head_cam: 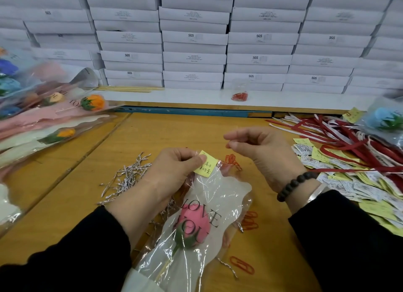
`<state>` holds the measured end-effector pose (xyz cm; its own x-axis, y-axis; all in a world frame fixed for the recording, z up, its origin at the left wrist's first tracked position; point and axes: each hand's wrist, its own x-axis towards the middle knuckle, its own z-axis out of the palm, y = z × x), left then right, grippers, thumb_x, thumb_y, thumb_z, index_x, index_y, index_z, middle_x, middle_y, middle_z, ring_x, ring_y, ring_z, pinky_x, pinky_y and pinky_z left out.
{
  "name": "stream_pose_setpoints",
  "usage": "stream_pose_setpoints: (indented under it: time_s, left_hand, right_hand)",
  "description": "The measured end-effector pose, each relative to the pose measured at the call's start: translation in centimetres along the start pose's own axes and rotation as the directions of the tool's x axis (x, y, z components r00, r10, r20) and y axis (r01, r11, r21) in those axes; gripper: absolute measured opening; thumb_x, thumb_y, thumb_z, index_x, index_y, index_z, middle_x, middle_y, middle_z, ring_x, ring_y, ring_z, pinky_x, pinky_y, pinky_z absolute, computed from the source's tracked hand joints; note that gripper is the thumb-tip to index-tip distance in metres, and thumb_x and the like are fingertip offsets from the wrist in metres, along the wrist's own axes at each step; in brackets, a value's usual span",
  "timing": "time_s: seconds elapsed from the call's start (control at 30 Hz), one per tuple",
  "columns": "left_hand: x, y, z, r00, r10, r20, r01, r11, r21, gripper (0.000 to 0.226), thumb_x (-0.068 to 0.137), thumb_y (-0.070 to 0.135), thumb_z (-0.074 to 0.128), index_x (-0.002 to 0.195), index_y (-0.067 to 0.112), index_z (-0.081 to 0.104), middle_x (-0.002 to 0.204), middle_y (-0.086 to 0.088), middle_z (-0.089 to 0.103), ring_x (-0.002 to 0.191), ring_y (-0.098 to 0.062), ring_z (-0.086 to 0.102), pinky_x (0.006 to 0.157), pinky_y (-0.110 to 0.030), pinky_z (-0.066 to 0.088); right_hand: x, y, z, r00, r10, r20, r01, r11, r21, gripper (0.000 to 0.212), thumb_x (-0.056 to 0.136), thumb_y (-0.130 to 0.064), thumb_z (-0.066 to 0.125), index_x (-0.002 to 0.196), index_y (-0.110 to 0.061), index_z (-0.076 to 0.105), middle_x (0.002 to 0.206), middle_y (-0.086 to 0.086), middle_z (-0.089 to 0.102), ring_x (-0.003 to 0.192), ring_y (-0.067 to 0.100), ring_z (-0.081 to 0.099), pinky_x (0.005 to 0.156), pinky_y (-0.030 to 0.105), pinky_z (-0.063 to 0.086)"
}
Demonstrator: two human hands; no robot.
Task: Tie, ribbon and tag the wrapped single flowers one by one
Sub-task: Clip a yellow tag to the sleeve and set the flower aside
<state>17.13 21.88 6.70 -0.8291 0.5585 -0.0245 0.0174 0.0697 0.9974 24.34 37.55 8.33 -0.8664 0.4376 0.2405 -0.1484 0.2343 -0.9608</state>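
Head view, lower centre of frame: one wrapped flower (193,228), pink bloom in a clear "LOVE YOU" sleeve, lying on the wooden table (72,195). The left hand (174,174) pinches a yellow tag (206,167) against the sleeve's top edge; no ribbon or tie is visible on this piece, so tagging appears to be in hand with the rest apparently outstanding. The right hand (259,152), just right of centre, hovers with thumb and forefinger nearly closed; whether it holds anything cannot be told. Mid-frame: silver twist ties (128,174) at left, red paper clips (233,161), red ribbons (349,139) and loose tags (349,182) at right. Far left: a pile of wrapped flowers (54,117), state unclear. Back: stacked white boxes (194,36).
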Motion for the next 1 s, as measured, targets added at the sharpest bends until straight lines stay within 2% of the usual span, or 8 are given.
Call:
stream_pose_setpoints:
  time_s: [0.07,0.17,0.33,0.53,0.6,0.73,0.87,1.0]
  left_hand:
    - [-0.1,0.1,0.1,1.000,0.004,0.010,-0.004,1.000,-0.003,0.017,0.088,0.010,0.060,0.074,0.003,0.066,0.044,0.006,0.055,0.034,-0.003,0.039,0.036,-0.012,0.032]
    - [-0.3,0.3,0.2,1.000,0.006,0.023,-0.006,1.000,-0.004,0.016,0.088,0.010,0.059,0.077,0.001,0.067,0.043,0.007,0.055,0.034,-0.002,0.040,0.037,-0.012,0.033]
    - [-0.4,0.4,0.2,1.000,0.006,0.011,-0.006,1.000,0.003,0.016,0.087,0.009,0.060,0.076,-0.002,0.066,0.046,0.004,0.054,0.035,-0.002,0.040,0.037,-0.012,0.033]
    - [-0.4,0.5,0.2,1.000,-0.003,0.011,0.003,1.000,-0.002,0.017,0.088,0.007,0.059,0.072,0.003,0.064,0.042,0.007,0.055,0.033,-0.001,0.043,0.036,-0.011,0.034]
    - [-0.4,0.5,0.2,1.000,0.005,0.016,-0.005,1.000,0.004,0.016,0.088,0.008,0.059,0.076,0.001,0.066,0.044,0.006,0.055,0.034,-0.002,0.042,0.036,-0.012,0.033]
    - [-0.4,0.5,0.2,0.999,0.011,0.030,-0.011,1.000,0.003,0.017,0.089,0.009,0.059,0.080,-0.003,0.066,0.045,0.004,0.055,0.034,-0.002,0.041,0.036,-0.012,0.033]
    - [-0.6,0.6,0.3,0.998,0.007,0.058,-0.008,1.000,0.009,0.018,0.089,0.009,0.058,0.074,0.004,0.066,0.042,0.007,0.054,0.033,-0.003,0.041,0.035,-0.012,0.032]
    - [-0.6,0.5,0.3,0.998,0.002,0.059,-0.001,1.000,-0.016,0.020,0.089,0.007,0.058,0.071,0.006,0.067,0.044,0.005,0.056,0.034,-0.004,0.042,0.036,-0.013,0.033]
  right_hand:
    - [-0.3,-0.4,0.9,0.999,-0.037,0.011,0.038,0.996,-0.086,0.016,0.080,0.001,0.065,0.082,-0.015,0.070,0.069,-0.008,0.066,0.063,-0.007,0.061,0.060,0.010,0.050]
    - [-0.7,-0.5,2.0,0.997,-0.036,0.064,0.047,0.982,-0.182,0.019,0.082,-0.002,0.066,0.077,-0.020,0.069,0.066,-0.010,0.062,0.060,0.001,0.058,0.062,0.021,0.054]
    - [-0.7,-0.3,2.6,0.991,-0.072,0.108,0.108,0.922,-0.372,0.020,0.086,-0.003,0.061,0.081,-0.020,0.069,0.070,-0.006,0.061,0.059,0.008,0.057,0.058,0.024,0.054]
    - [-1.0,-0.4,2.3,0.964,-0.181,0.194,0.264,0.610,-0.747,0.012,0.086,-0.010,0.060,0.084,-0.018,0.068,0.080,-0.002,0.063,0.084,0.017,0.060,0.078,0.036,0.051]
    - [-0.8,-0.6,2.0,0.971,-0.197,0.136,0.235,0.683,-0.691,0.010,0.083,-0.009,0.065,0.079,-0.017,0.069,0.089,-0.003,0.056,0.090,0.018,0.055,0.078,0.038,0.052]
    - [-0.6,-0.8,1.6,0.994,-0.102,-0.030,0.086,0.939,-0.334,0.018,0.082,-0.004,0.065,0.072,-0.019,0.063,0.072,-0.004,0.058,0.072,0.014,0.057,0.072,0.039,0.055]
    - [-0.7,-0.4,1.8,0.998,0.026,-0.049,-0.030,0.995,-0.097,0.017,0.082,0.000,0.065,0.080,-0.016,0.062,0.071,0.006,0.063,0.068,0.015,0.062,0.071,0.044,0.057]
    - [-0.8,0.2,2.2,0.997,0.069,-0.024,-0.070,0.996,-0.051,0.014,0.081,-0.002,0.067,0.077,-0.013,0.059,0.076,0.014,0.068,0.070,0.021,0.066,0.069,0.042,0.056]
